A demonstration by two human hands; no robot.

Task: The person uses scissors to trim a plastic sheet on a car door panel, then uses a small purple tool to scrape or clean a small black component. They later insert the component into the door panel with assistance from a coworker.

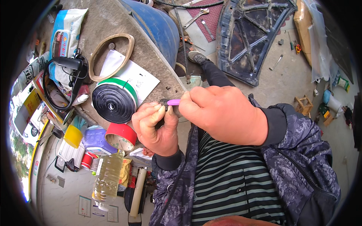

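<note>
My right hand [226,115] is closed in a fist around a slim purple piece [173,102], whose end sticks out toward my left hand. Most of that piece is hidden, so its kind is unclear. Thumb and fingers of my left hand [157,130] pinch a small dark piece [163,101] right at the purple tip. Just left of my left hand, a roll of black strip [112,103] with a green and white edge rests on a white sheet [145,83] on the bench. Below it is a roll of red tape [122,135].
A beige oval ring [130,52] touches the sheet. Farther left are a blue and white packet [64,41] and a black cable [45,84]. A bottle of yellowish liquid [107,177] shows below. Beyond the bench [151,54] are a blue drum [154,26] and a black ribbed panel [249,41].
</note>
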